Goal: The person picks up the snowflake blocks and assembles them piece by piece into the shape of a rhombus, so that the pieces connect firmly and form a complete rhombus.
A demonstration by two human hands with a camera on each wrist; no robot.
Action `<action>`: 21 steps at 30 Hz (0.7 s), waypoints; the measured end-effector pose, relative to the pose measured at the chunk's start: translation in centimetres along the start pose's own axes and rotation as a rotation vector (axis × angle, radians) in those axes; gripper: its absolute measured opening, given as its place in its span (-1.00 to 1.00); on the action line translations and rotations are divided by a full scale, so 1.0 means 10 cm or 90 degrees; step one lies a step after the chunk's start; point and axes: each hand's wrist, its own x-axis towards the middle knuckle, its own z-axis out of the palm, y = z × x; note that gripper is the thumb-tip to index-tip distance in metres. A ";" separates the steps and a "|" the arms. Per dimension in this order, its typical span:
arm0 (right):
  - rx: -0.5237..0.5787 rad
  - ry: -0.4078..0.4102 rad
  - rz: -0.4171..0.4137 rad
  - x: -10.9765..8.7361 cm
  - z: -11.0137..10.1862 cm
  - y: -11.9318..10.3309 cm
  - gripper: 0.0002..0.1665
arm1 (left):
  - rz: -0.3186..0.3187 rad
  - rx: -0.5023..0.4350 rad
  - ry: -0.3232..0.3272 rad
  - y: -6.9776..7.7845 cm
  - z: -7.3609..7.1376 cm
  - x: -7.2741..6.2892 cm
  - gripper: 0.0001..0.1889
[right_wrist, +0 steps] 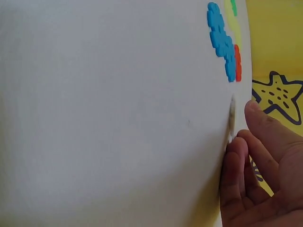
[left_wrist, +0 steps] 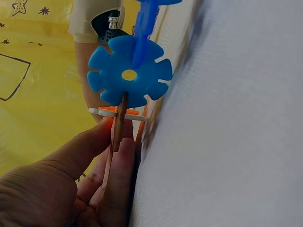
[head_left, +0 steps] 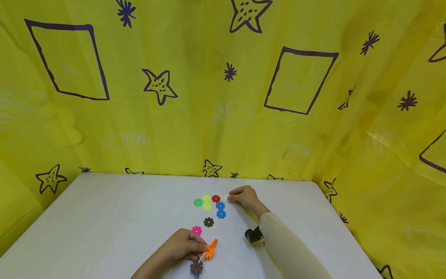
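In the head view my left hand [head_left: 186,246] pinches a chain of slotted snowflake building discs. Orange discs [head_left: 210,251] sit at its upper end, then a white one [head_left: 202,257] and a brown one [head_left: 196,267]. A blue disc [left_wrist: 106,71], joined edge-on to the brown piece, fills the middle of the left wrist view. My right hand [head_left: 246,197] reaches to a white disc [head_left: 225,198] lying flat at the back of the table. Its fingertips are at that disc's edge, with thumb and forefinger apart in the right wrist view.
Loose discs lie around the table's middle: green [head_left: 198,202], yellow [head_left: 207,206], red [head_left: 216,198], blue [head_left: 221,214], dark brown [head_left: 208,222] and pink [head_left: 196,230]. The white table [head_left: 122,217] meets a yellow patterned curtain [head_left: 195,128] behind. A dark device [head_left: 254,235] is on my right wrist.
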 end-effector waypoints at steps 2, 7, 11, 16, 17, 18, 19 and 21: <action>-0.015 0.004 -0.011 0.00 0.02 0.00 -0.74 | 0.002 -0.002 -0.001 0.00 0.00 0.00 -0.85; -0.047 0.021 -0.032 -0.02 0.05 -0.01 -0.76 | 0.006 0.000 -0.001 0.00 0.00 -0.01 -0.84; -0.046 0.029 -0.020 -0.02 0.06 -0.03 -0.78 | 0.007 0.002 0.002 0.00 0.00 0.00 -0.84; -0.037 0.038 -0.013 -0.05 0.06 -0.01 -0.76 | 0.003 0.000 0.003 -0.01 0.01 0.01 -0.85; -0.037 0.042 -0.018 -0.06 0.06 0.00 -0.76 | 0.003 -0.001 0.003 -0.01 0.01 0.01 -0.85; -0.035 0.047 -0.019 -0.06 0.05 0.01 -0.76 | 0.003 -0.002 0.003 -0.01 0.01 0.00 -0.85; -0.032 0.051 -0.021 -0.07 0.05 0.02 -0.76 | 0.004 -0.003 0.002 -0.01 0.01 0.00 -0.85; -0.027 0.058 -0.028 -0.09 0.04 0.04 -0.77 | 0.004 -0.006 0.001 -0.01 0.01 0.00 -0.85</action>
